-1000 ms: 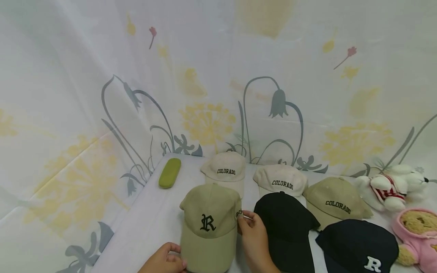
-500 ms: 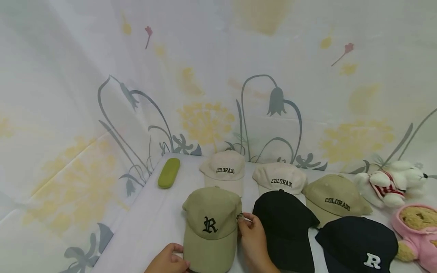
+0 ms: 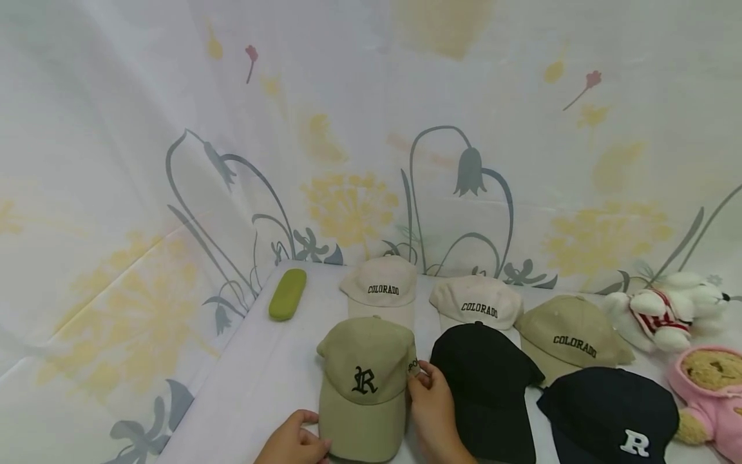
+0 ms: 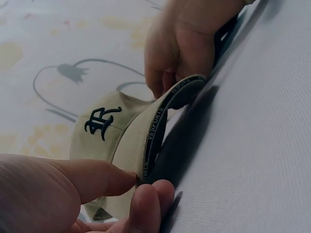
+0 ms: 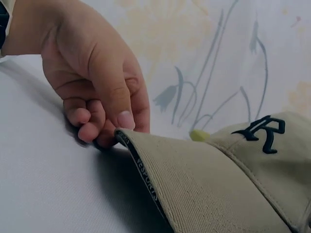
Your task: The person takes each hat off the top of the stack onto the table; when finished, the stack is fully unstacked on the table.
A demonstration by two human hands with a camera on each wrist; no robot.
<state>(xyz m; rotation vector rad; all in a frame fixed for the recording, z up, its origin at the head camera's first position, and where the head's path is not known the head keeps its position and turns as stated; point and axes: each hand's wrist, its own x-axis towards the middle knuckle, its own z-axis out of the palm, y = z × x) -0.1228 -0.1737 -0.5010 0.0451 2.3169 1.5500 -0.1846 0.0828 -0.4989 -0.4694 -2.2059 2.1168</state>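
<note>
An olive-khaki baseball cap (image 3: 362, 425) with a dark gothic R faces me at the front of the white surface. At the left corner of its brim, my left hand (image 3: 295, 441) pinches the edge between thumb and fingers. My right hand (image 3: 435, 412) holds the right side of the crown, by the lettering there. In the left wrist view the brim (image 4: 146, 126) tilts over the sheet, its dark lettered underside showing. From the right wrist, the left hand (image 5: 97, 73) appears across the cap, thumb on the brim corner. A black cap (image 3: 481, 374) lies just right of my right hand.
Behind stand two cream COLORADO caps (image 3: 382, 274) and a tan one (image 3: 568, 328). A navy cap (image 3: 608, 412) lies at front right, near a white plush dog (image 3: 661, 316) and a pink-hooded teddy bear (image 3: 713, 412). A green oblong case (image 3: 287, 295) lies back left. Patterned fabric (image 3: 348, 96) hangs behind.
Both hands have shifted the khaki cap a little to the right, closer to the black cap, and turned it slightly. The grip looks the same. The other caps and toys stay put.
</note>
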